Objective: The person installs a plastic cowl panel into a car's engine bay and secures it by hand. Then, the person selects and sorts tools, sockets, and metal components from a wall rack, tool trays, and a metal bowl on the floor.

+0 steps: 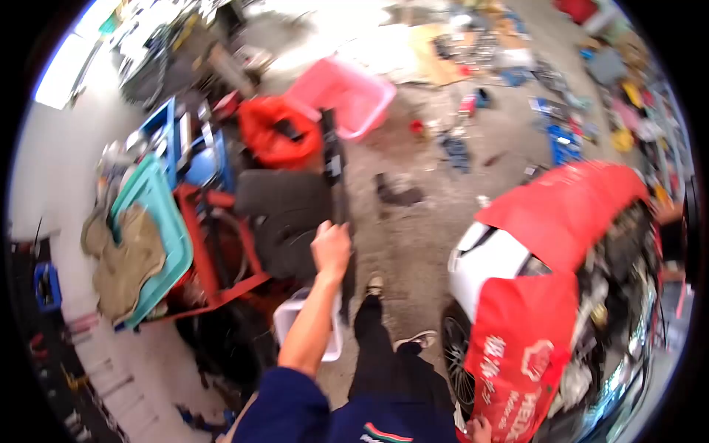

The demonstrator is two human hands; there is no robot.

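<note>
1. Visibly, the left hand (331, 247) is near the centre of the frame, fingers curled; blur prevents telling whether they are clamped on the black bar (334, 159) beside it.
2. The black bar runs lengthwise just left of centre, between the dark grey seat (284, 214) and the bare floor (402, 258); its lower end is indistinct.
3. The right hand (481, 430), at the bottom edge right of centre, is cut off; whether its fingers are apart or together cannot be told. It is at the printed red cover (524, 332); contact is unconfirmed.
4. That cover, lower right, hides part of the white car (487, 269); its lettering is only partly legible.
5. The forearm partly hides a white bin (284, 323), lower centre-left.
6. Brown cloth (133, 258) obscures part of the teal tray (175, 244), left.
7. Floor clutter, upper right, is too small and blurred to identify.
</note>
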